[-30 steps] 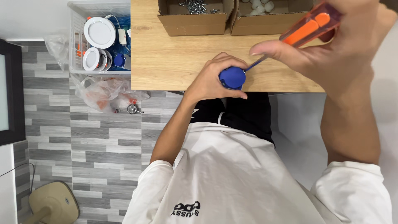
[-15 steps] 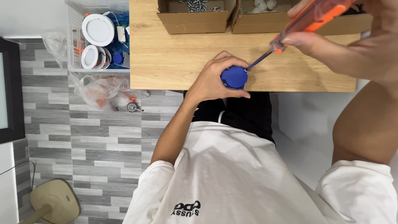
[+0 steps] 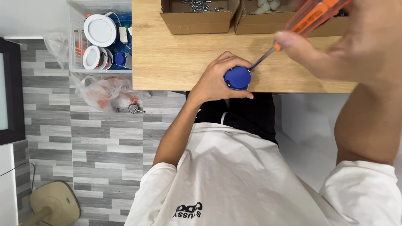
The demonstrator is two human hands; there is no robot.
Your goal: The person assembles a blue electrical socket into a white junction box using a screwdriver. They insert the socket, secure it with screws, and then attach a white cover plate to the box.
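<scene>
Nearest, at the bottom of the frame: a white shirt with dark print, black trousers above it. On either side, two bare forearms reaching up toward the table.

At centre, left hand curled around a small blue cap at the table's near edge; fingers wrapped over its left and top, thumb pressed under it, clamped on the cap and holding it against the wood. Cap's round face turned toward the camera.

At upper right, right hand, large and blurred, closed around the orange handle of a screwdriver. Shaft slanting down and left, tip meeting the cap's upper right edge.

Farther up, along the table's far side, two open cardboard boxes: left box with loose screws inside, right box with small white pieces, partly hidden behind the screwdriver handle.

Left of the table, a clear plastic bin with round white lamps and blue parts. Below the bin, on the floor, a crumpled clear bag with small orange and white bits.

Underneath all, grey plank-patterned floor. At far left edge, a dark panel; at lower left corner, a beige stand base.
</scene>
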